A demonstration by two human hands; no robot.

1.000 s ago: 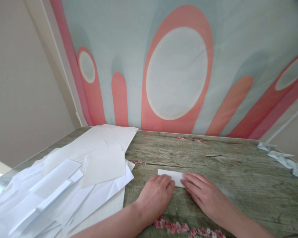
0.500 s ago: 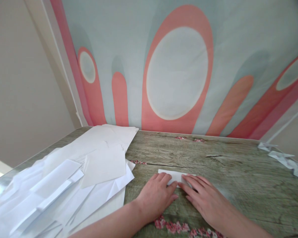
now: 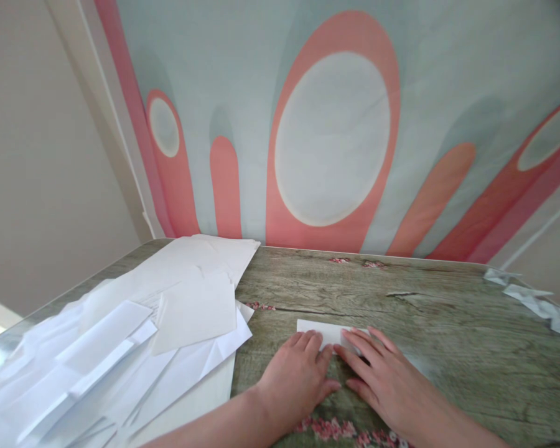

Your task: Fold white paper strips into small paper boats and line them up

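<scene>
A small folded strip of white paper (image 3: 327, 328) lies flat on the wood-patterned tabletop. My left hand (image 3: 298, 370) rests on its left part, fingertips pressing on the paper and the thumb stretched out toward the right. On the strip's right part lie the outstretched fingers of my right hand (image 3: 378, 370), slightly spread. Both hands are open and press from above, not gripping. The fingers cover the strip's near edge and much of its right end, so its folds there are hidden.
A wide, untidy pile of white paper sheets (image 3: 198, 314), some folded, covers the table's left side. Several folded paper pieces (image 3: 529, 302) lie in a row along the right edge. Behind the table (image 3: 448, 311) hangs a patterned backdrop (image 3: 331, 143).
My left fingers have slid slightly nearer to me, showing more of the strip's upper left. My left thumb has shifted slightly right, and the right fingers are a little more spread.
</scene>
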